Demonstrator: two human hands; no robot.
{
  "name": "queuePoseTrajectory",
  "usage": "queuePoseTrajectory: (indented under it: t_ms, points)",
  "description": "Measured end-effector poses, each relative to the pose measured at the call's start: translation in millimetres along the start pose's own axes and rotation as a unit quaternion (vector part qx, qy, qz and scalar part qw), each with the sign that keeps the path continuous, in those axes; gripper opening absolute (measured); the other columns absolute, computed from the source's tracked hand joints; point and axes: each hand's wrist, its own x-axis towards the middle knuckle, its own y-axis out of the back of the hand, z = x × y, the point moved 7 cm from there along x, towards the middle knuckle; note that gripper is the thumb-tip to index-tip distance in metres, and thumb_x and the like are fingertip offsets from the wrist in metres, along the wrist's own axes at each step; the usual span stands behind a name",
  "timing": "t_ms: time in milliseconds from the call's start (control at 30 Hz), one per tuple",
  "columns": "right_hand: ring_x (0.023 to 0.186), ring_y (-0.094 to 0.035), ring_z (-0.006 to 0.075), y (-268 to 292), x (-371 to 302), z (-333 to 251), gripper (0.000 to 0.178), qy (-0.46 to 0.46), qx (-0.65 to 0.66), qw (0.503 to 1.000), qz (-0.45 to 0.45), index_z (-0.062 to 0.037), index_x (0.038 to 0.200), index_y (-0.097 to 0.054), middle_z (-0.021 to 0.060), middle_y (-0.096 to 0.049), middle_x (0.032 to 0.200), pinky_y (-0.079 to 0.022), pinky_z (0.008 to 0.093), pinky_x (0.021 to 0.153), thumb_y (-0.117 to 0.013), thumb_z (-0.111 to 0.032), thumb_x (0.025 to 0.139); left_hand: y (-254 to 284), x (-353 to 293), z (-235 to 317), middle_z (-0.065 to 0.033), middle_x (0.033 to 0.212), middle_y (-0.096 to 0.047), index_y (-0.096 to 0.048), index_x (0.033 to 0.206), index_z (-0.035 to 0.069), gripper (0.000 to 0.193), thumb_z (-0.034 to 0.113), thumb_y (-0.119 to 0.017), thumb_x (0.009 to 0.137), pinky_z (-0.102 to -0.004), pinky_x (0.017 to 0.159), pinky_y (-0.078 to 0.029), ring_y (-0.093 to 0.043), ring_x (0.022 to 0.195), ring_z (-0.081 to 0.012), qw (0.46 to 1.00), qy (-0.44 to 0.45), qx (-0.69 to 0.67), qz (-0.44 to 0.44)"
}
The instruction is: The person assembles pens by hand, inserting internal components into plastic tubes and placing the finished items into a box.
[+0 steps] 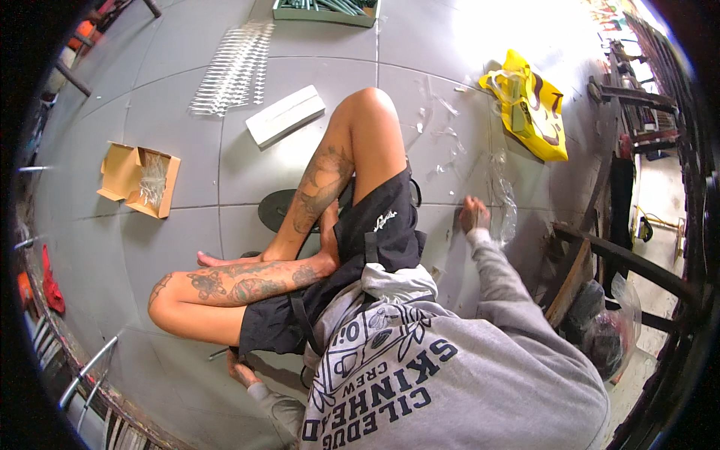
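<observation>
I sit on the floor with my legs folded. Low beside my left thigh, my left hand (240, 369) looks curled, and a thin dark rod (218, 353) pokes out at its fingertips; the shorts and thigh partly cover this hand. Out to the right, my right hand (475, 214) reaches down at floor level, fingers slightly apart, with nothing visible in them. Just beyond it lies a crumpled strip of clear plastic (502, 184). A long white box (286, 116) rests in front of my raised knee.
Rows of small white pieces (234, 69) lie ahead, near a green tray of dark green sticks (326, 18). An opened cardboard box (120, 171) holds clear pieces at left. A yellow bag (534, 112) sits at far right. Dark sandals (276, 211) lie under my leg; dark racks (637, 277) line the right.
</observation>
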Motion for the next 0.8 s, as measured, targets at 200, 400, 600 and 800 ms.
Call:
queuePoseTrajectory:
  t_ms: [200,400,600,800]
  points:
    - [0.099,-0.067,0.0368,31,-46,-26,0.032,-0.107,0.181,0.975,0.063,-0.0077,0.116,-0.064,0.0159,-0.067,0.105,-0.054,0.0458,0.088,-0.068,-0.017,0.085,12,12,-41,-0.0037,0.097,-0.068,-0.073,0.117,0.008,0.033,0.023,-0.051,0.098,-0.0313,0.062,-0.046,-0.061,0.078,-0.016,0.998,0.025,0.041,0.033]
    - [0.114,-0.065,0.0355,60,-60,-29,0.05,-0.034,0.251,0.965,0.069,-0.0058,0.132,-0.06,0.0181,-0.066,0.125,-0.051,0.0448,0.098,-0.072,-0.013,0.084,-25,-43,-3,-0.0125,0.123,-0.07,-0.068,0.125,-0.003,0.038,0.022,-0.052,0.101,-0.0363,0.094,-0.049,-0.065,0.107,-0.0241,0.998,0.004,0.03,-0.051]
    - [0.092,-0.067,0.0263,135,-20,-45,0.04,0.016,0.264,0.956,0.124,-0.0067,0.127,-0.067,0.0137,-0.069,0.121,-0.056,0.0376,0.078,-0.067,-0.005,0.087,-62,-38,22,-0.0074,0.108,-0.072,-0.071,0.116,-0.001,0.037,0.032,-0.06,0.104,-0.0332,0.094,-0.047,-0.064,0.102,-0.0179,0.989,-0.077,0.032,-0.12]
    - [0.094,-0.065,0.018,292,15,-269,0.034,0.287,0.423,0.856,0.078,-0.0011,0.131,-0.064,0.0108,-0.071,0.109,-0.053,0.0312,0.081,-0.063,-0.005,0.097,-56,-56,-25,-0.0057,0.108,-0.071,-0.071,0.111,-0.005,0.034,0.027,-0.067,0.101,-0.0294,0.091,-0.048,-0.065,0.097,-0.018,0.983,-0.085,-0.128,-0.104]
